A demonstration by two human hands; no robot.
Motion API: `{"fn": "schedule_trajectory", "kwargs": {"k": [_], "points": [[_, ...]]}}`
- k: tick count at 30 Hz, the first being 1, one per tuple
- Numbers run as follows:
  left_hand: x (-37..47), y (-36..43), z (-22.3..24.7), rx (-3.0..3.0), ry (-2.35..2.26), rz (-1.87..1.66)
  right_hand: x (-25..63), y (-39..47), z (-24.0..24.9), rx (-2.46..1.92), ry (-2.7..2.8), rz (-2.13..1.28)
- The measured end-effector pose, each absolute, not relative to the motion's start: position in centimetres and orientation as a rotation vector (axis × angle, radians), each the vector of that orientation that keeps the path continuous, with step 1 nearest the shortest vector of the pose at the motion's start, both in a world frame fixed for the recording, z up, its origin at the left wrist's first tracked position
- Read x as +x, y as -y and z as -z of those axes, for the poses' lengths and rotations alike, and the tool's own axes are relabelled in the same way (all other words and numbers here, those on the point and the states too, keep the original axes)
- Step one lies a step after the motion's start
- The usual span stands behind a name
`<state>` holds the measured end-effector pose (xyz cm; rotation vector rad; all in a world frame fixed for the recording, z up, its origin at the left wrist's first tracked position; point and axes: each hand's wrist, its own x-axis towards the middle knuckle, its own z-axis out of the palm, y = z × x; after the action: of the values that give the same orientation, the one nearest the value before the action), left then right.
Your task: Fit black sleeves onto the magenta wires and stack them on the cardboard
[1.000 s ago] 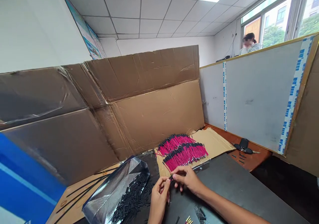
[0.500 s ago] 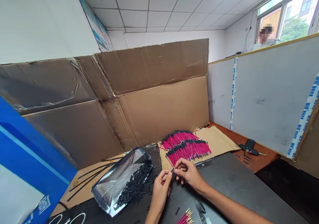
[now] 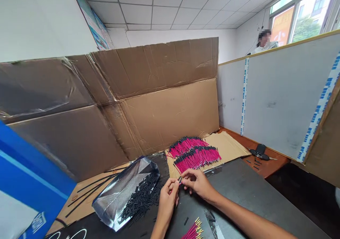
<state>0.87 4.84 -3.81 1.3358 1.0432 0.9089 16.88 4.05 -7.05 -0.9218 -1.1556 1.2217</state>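
Left hand and right hand pinch a dark piece, likely steadying it; tubes lie left, presumably for reach.

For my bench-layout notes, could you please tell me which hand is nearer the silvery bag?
The left hand. It is just right of the silvery bag in this view; the right hand is farther right, beyond the left one.

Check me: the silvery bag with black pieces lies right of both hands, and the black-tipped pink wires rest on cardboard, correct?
No, the head view shows the silvery bag with black pieces left of the left hand and right hand. The black-tipped pink wires do rest on cardboard.
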Motion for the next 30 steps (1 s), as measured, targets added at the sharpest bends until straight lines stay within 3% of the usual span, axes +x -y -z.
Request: {"fn": "schedule_trajectory", "kwargs": {"k": [30], "points": [[1.09, -4.32, 3.41, 1.492, -1.164, -0.958, 17.67, -4.01, 6.91, -0.907, 1.078, -1.249]]}}
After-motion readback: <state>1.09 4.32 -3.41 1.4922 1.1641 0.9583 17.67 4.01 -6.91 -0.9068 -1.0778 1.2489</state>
